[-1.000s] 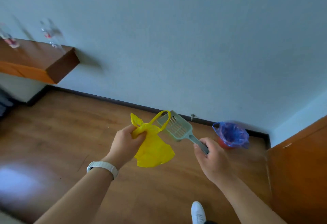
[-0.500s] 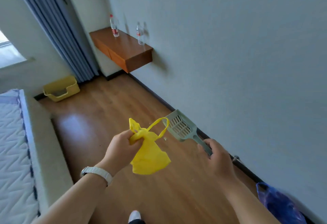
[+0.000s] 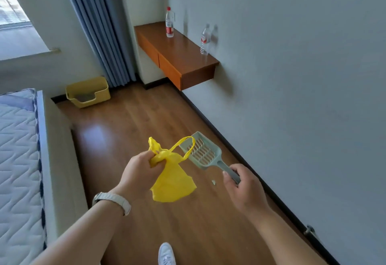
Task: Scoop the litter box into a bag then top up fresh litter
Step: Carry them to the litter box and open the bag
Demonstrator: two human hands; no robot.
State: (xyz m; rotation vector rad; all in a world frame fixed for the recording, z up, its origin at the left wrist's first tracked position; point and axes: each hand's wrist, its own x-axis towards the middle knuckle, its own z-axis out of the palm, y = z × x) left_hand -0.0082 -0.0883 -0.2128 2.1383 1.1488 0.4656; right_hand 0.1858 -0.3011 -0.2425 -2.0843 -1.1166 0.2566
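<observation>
- Mattress [image 3: 18, 149] along left edge; wood floor [image 3: 133, 122] between it and the right-hand wall.
- Grey-blue curtain [image 3: 100, 28] in far corner; wall-mounted wooden desk [image 3: 177, 55] just to its right.
- Yellow litter box [image 3: 87, 92] on floor at far end, just left of curtain foot. Greyish litter visible inside. Well apart from both hands, up and left of them in view.
- Yellow bag [image 3: 171, 183] hanging mid-air from left hand, one handle loop arching toward scoop head.
- Left hand [image 3: 139, 176]: fingers curled tight round bunched bag top. Pale watch band [image 3: 117, 200] on wrist.
- Right hand [image 3: 244, 189]: fingers and thumb wrapped round scoop handle, just right of bag.
- Grey-green slotted scoop [image 3: 203, 153]: head pointing up-left, crossed by bag loop in view; actual contact impossible to tell.
- White shoe [image 3: 166, 253] at bottom edge.
- Two water bottles upright on desk: one [image 3: 169, 23] at far end, one [image 3: 205, 40] against wall at near end.
- Small pale scrap [image 3: 213, 182] on floor, seen between the hands.
</observation>
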